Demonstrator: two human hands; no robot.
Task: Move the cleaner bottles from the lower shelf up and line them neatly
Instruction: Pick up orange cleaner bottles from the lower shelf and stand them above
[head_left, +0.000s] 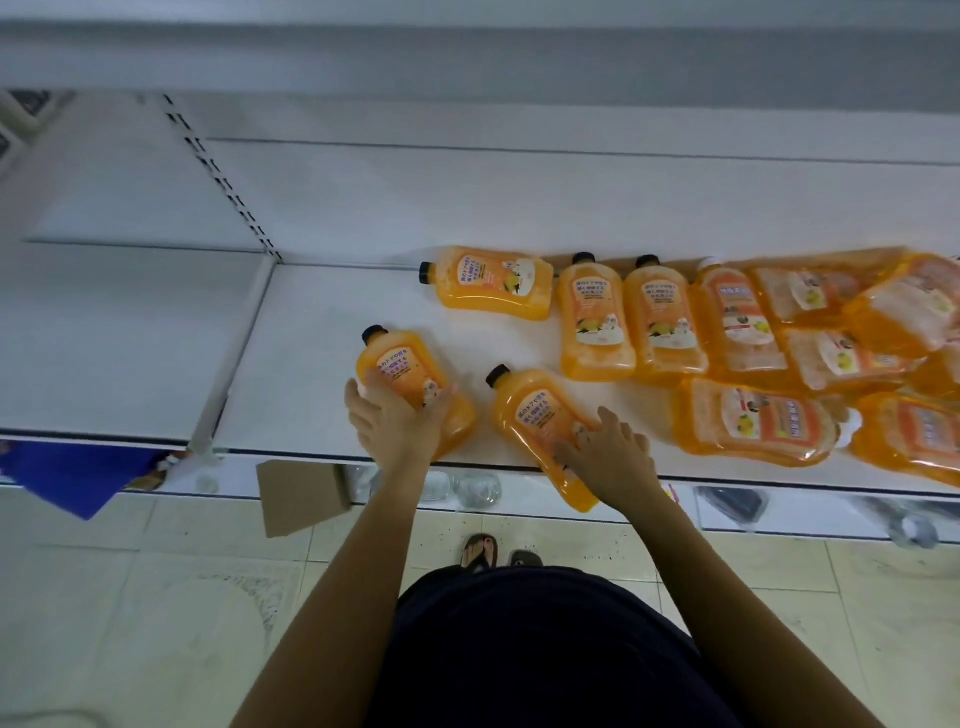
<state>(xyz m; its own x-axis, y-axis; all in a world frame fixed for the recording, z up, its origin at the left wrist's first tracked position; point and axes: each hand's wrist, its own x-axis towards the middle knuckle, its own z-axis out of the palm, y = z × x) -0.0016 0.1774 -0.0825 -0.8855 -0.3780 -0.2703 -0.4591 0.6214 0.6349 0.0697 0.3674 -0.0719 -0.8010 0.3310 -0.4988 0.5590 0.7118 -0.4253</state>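
Orange cleaner bottles (597, 322) with printed labels lie flat on the white shelf (322, 364). Two sit apart near its front edge, black caps pointing back: the left bottle (395, 364) tilted, the right bottle (535, 415) overhanging the edge. The rest crowd the shelf's right end.

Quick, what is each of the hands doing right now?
Left hand: grips the far-left bottle, which lies on the shelf.
Right hand: open, fingers resting flat on the neighbouring bottle.
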